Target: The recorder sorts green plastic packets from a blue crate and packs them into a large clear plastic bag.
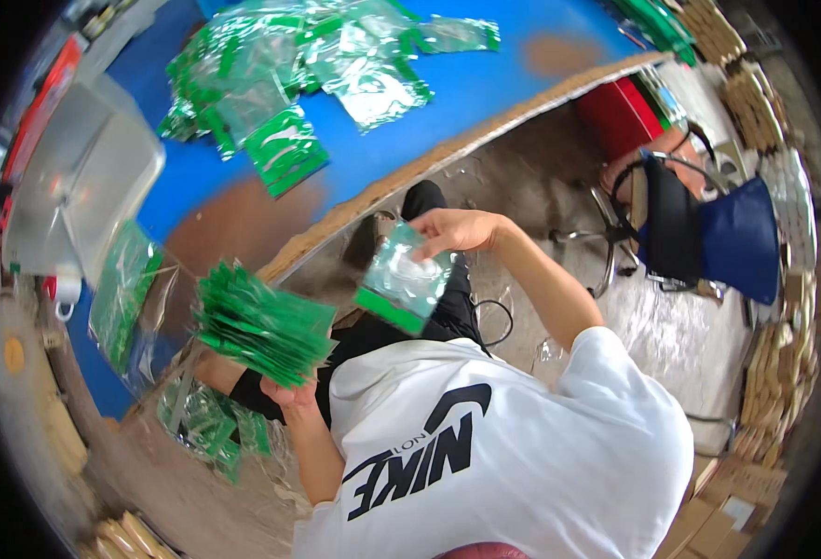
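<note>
A thick fanned stack of green plastic packets (261, 321) rests in my left hand (289, 391), whose fingers are closed at its lower edge and partly hidden by it. To the right of the stack, above my lap, my right hand (457, 233) pinches one clear plastic packet (406, 275) with a green band along its bottom. Something pale shows inside this packet, too blurred to name. Beyond both hands, a heap of similar clear and green packets (289, 70) lies spread over the blue tabletop (485, 88); one green packet (284, 149) sits at its near side.
A translucent plastic bin (84, 172) stands at the left, close to a white mug (64, 293). More green packets (210, 419) lie below the table edge. To the right are a dark blue chair (708, 233), a red box (620, 121) and cardboard boxes (732, 498).
</note>
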`<state>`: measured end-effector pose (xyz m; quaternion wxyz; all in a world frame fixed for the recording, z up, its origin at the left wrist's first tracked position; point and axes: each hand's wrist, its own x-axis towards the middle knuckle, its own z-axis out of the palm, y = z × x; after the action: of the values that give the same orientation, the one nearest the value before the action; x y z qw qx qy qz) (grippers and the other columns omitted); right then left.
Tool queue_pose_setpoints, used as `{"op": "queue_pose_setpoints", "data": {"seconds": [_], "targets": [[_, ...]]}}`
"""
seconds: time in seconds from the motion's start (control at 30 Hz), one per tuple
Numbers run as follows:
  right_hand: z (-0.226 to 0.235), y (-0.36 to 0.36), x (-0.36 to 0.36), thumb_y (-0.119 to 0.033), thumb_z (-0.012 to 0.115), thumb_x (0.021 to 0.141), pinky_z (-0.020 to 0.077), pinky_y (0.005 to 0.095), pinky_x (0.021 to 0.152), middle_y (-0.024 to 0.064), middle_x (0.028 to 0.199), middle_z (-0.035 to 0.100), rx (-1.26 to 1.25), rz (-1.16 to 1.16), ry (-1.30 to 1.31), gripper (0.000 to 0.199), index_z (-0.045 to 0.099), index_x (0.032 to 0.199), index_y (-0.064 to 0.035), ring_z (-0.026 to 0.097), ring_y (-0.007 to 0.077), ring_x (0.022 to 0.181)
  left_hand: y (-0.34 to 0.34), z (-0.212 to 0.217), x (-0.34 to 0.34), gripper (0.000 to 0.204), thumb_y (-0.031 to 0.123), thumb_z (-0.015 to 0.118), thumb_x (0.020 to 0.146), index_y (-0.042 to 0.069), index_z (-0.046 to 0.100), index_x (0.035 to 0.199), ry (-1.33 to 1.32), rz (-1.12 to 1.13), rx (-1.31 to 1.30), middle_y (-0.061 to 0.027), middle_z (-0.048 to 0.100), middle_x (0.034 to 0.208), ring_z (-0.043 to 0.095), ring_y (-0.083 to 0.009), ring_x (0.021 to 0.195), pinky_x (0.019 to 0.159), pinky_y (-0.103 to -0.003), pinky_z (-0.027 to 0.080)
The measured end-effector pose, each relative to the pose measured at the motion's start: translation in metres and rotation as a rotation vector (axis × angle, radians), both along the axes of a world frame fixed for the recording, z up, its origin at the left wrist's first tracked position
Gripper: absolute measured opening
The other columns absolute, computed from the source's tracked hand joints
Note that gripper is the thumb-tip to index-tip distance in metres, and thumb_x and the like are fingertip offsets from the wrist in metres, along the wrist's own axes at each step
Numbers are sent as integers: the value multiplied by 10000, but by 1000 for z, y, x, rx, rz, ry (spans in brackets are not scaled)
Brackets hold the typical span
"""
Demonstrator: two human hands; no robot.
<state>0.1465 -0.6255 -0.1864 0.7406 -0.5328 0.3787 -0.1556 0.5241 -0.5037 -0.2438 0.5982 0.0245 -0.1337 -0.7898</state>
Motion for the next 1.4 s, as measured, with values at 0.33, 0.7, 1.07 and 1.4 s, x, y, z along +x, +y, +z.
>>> {"op": "queue_pose_setpoints", "data": {"seconds": [0.33, 0.7, 1.07, 1.4], "targets": [[-71, -44, -51, -232, 550, 994, 575, 358, 727, 120, 1000, 696, 116, -44, 479, 321, 602, 1198, 11, 696, 212, 850, -3, 3, 0, 450, 123, 606, 872, -4, 564, 1302, 59, -30, 169, -143, 603, 1312, 570, -291, 1189, 1064, -467, 423], [34, -200, 129, -225, 723, 829, 543, 447, 800, 199, 999, 704, -1440, -225, 509, 307, 673, 1044, -12, 677, 371, 937, 7, 23, -13, 556, 203, 750, 825, 55, 574, 1331, -302, 121, 224, -106, 594, 1356, 529, -326, 1278, 1090, -501, 404], [102, -109, 156, -144, 741, 789, 503, 479, 698, 158, 865, 664, -1304, -545, 136, 241, 579, 937, -43, 634, 396, 798, 1, 43, -19, 607, 269, 675, 937, 33, 416, 1434, -442, 177, 398, -99, 543, 1380, 535, -280, 1258, 1083, -455, 423], [112, -63, 167, -337, 582, 964, 516, 482, 879, 218, 1020, 679, -1175, 140, 105, 337, 659, 1063, -24, 635, 407, 963, -8, 35, -34, 479, 132, 659, 909, 52, 504, 1355, -441, 165, 358, -108, 589, 1297, 594, -254, 1170, 998, -416, 500]]}}
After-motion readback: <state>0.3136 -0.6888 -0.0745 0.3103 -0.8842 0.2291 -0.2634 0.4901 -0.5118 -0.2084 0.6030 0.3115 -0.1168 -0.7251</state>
